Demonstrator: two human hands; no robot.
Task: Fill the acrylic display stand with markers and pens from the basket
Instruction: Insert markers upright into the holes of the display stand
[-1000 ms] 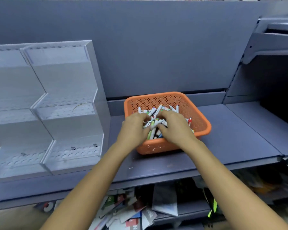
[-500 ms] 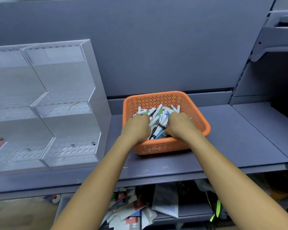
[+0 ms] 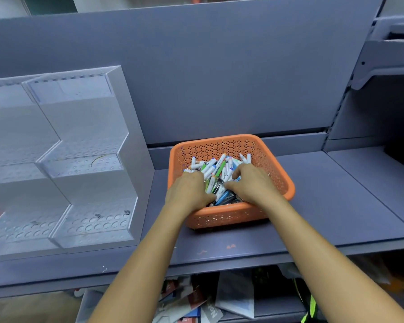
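In the basket [image 3: 282,183], markers [image 3: 216,169] are clutched by the right hand [image 3: 252,185]; the grip of the left hand [image 3: 189,192] cannot be told; only a few, aligned, should be lifted.

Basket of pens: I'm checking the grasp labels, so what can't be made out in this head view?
All in the head view:
- Left hand: fingertips buried in the pens; its own back hides any grip.
- Right hand: fingers curl into the pile; hold unclear.
- Basket bottom: covered by pens and hands.
- Stand: left part cut off by the frame edge; dark specks in its lowest tier too small to identify.
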